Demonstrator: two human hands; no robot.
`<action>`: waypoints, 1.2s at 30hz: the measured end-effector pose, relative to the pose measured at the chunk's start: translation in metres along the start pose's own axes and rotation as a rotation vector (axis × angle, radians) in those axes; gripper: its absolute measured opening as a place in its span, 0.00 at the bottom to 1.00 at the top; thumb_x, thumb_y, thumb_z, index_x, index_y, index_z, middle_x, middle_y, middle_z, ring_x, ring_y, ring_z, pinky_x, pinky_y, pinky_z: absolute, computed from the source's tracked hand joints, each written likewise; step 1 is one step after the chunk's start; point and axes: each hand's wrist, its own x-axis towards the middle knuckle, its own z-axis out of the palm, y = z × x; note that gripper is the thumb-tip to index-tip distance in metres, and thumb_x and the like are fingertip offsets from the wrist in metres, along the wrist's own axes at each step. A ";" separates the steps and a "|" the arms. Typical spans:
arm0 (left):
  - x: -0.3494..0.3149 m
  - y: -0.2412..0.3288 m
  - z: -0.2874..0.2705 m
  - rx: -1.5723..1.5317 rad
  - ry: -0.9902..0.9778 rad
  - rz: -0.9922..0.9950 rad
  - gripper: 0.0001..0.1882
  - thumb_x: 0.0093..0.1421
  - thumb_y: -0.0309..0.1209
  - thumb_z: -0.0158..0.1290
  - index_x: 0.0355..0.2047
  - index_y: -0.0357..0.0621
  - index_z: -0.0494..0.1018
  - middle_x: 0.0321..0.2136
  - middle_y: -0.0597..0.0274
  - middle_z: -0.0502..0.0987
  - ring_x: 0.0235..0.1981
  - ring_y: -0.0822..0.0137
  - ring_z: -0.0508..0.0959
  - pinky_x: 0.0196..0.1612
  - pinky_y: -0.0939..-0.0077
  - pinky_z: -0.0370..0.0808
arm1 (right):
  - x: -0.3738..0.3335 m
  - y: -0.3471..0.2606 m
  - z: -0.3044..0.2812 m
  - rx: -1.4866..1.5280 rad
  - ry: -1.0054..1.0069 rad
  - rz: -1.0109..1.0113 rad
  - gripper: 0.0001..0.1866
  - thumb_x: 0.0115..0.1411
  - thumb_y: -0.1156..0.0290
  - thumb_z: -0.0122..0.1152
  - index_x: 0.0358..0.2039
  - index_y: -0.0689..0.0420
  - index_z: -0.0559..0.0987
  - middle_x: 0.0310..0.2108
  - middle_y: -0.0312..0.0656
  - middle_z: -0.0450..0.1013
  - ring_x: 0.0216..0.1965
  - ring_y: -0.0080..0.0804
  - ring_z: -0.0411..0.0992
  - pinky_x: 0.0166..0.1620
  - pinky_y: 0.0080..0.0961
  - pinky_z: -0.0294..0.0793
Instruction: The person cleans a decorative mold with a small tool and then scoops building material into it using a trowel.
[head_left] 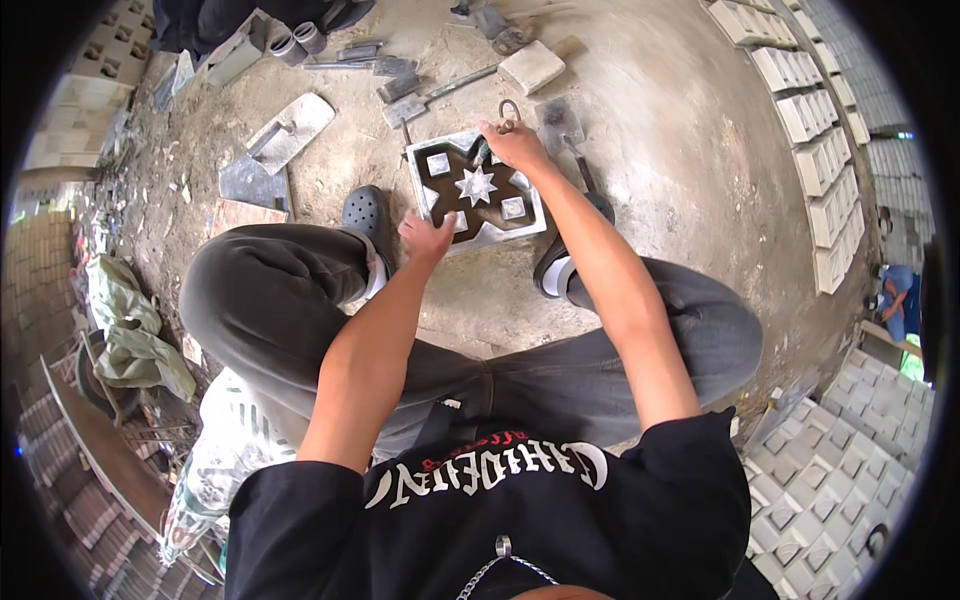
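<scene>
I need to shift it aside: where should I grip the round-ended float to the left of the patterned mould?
Probably by its handle, from above with the left hand: the float lies plate down, handle on top, on that hand's side of the mould.

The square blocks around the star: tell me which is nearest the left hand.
The lower-left block, right beside the left hand; the upper-left block and lower-right block lie farther from it.
</scene>
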 end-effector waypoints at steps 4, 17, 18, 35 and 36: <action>0.031 0.025 -0.042 -0.030 0.091 0.038 0.31 0.53 0.46 0.55 0.50 0.35 0.66 0.44 0.39 0.72 0.47 0.44 0.74 0.51 0.58 0.71 | -0.008 0.012 -0.003 0.030 -0.137 0.012 0.37 0.53 0.35 0.49 0.42 0.59 0.78 0.45 0.55 0.74 0.52 0.49 0.70 0.54 0.40 0.68; -0.010 0.158 -0.231 0.227 0.164 0.387 0.34 0.63 0.57 0.36 0.30 0.37 0.77 0.30 0.38 0.77 0.37 0.39 0.76 0.43 0.52 0.71 | -0.009 0.003 0.018 0.515 0.134 -0.027 0.31 0.59 0.40 0.45 0.28 0.57 0.83 0.27 0.46 0.78 0.36 0.43 0.77 0.42 0.34 0.72; -0.017 0.160 -0.234 0.257 0.202 0.399 0.34 0.64 0.58 0.35 0.30 0.38 0.77 0.31 0.38 0.77 0.38 0.39 0.76 0.43 0.51 0.71 | -0.009 0.003 0.020 0.531 0.121 -0.012 0.31 0.59 0.41 0.45 0.27 0.57 0.82 0.27 0.48 0.78 0.35 0.46 0.76 0.42 0.36 0.72; -0.001 0.089 -0.068 0.729 -0.166 0.545 0.68 0.41 0.73 0.52 0.66 0.37 0.33 0.66 0.36 0.38 0.68 0.42 0.37 0.66 0.48 0.38 | -0.032 -0.032 -0.064 1.347 0.339 -0.367 0.30 0.63 0.53 0.55 0.07 0.52 0.62 0.07 0.29 0.59 0.11 0.16 0.55 0.17 0.19 0.51; 0.005 0.086 -0.054 0.618 -0.135 0.478 0.72 0.39 0.74 0.52 0.66 0.34 0.30 0.66 0.35 0.33 0.68 0.42 0.33 0.66 0.46 0.36 | -0.036 -0.031 -0.063 1.386 0.311 -0.374 0.30 0.63 0.55 0.55 0.06 0.52 0.61 0.07 0.28 0.58 0.10 0.16 0.54 0.17 0.20 0.50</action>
